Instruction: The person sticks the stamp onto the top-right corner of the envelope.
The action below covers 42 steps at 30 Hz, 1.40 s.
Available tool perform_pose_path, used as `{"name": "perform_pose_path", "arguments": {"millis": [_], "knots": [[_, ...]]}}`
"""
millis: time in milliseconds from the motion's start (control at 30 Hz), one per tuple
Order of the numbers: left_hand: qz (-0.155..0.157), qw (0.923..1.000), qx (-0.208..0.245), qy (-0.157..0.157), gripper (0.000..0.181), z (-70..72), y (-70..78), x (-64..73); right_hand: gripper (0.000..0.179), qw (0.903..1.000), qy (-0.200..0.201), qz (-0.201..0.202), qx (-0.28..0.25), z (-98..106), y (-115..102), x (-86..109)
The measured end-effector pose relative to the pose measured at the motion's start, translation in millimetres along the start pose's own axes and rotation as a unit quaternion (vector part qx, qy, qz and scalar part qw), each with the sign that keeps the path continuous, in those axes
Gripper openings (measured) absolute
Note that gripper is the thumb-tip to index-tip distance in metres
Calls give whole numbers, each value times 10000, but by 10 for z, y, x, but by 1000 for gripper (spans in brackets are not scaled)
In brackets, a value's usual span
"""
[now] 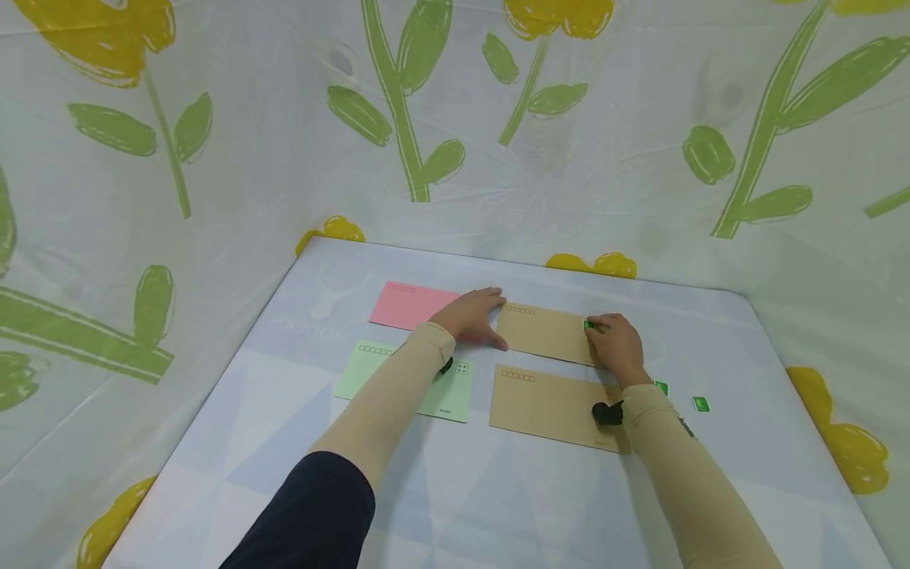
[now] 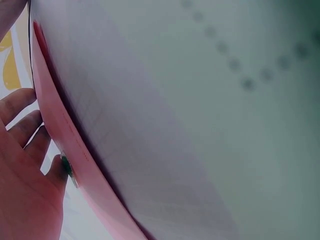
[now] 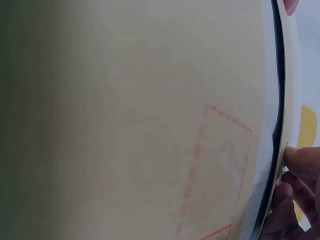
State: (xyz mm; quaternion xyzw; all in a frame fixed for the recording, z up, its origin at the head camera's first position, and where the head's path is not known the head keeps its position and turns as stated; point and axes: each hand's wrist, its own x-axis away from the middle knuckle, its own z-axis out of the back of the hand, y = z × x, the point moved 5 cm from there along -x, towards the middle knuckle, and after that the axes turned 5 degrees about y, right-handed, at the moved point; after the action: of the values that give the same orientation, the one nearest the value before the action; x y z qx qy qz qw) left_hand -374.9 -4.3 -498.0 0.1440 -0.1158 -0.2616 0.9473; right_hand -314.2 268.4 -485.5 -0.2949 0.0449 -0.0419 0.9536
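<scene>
1. The right hand (image 1: 617, 346) has its fingers curled, thumb and fingertips appearing to pinch a small green stamp (image 1: 588, 325); its own fingers partly cover it.
2. That stamp sits at the upper right corner of the upper brown envelope (image 1: 543, 328). Whether it lies fully flat cannot be told.
3. The left hand (image 1: 469, 314) is spread, thumb well apart from the fingers, over the right part of the pink envelope (image 1: 412, 305), its fingertips near the left edge of the upper brown envelope.
4. In the left wrist view, a second green stamp (image 2: 66, 166) shows on the pink envelope, beside the thumb.
5. The step in hand looks like setting a stamp on the upper brown envelope; I judge the next move calls for squaring it to the corner and pressing it down.
6. Nearer the person lie the light green envelope (image 1: 448, 395), partly under the left sleeve (image 1: 384, 403), and the lower brown envelope (image 1: 543, 405). The light green one shows a printed box at its upper right.
7. All four envelopes lie flat on the bench (image 1: 498, 506); whether they contain anything cannot be seen.
8. Right of them, near the right sleeve (image 1: 693, 482), lie one loose stamp (image 1: 662, 388) and another loose stamp (image 1: 701, 405).
</scene>
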Motion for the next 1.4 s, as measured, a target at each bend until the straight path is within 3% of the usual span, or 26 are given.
{"name": "perform_pose_path", "arguments": {"millis": [367,800,1400], "knots": [[70,10000,24,-51,111,28,50,32,38,9999,63,-39,69,-1,-7,18],[98,9999,-28,-82,111,-17,11,3,39,9998,145,-114,-72,-11,24,16],[46,10000,84,-2,109,8,12,27,41,9995,187,61,-230,9,10,42]]}}
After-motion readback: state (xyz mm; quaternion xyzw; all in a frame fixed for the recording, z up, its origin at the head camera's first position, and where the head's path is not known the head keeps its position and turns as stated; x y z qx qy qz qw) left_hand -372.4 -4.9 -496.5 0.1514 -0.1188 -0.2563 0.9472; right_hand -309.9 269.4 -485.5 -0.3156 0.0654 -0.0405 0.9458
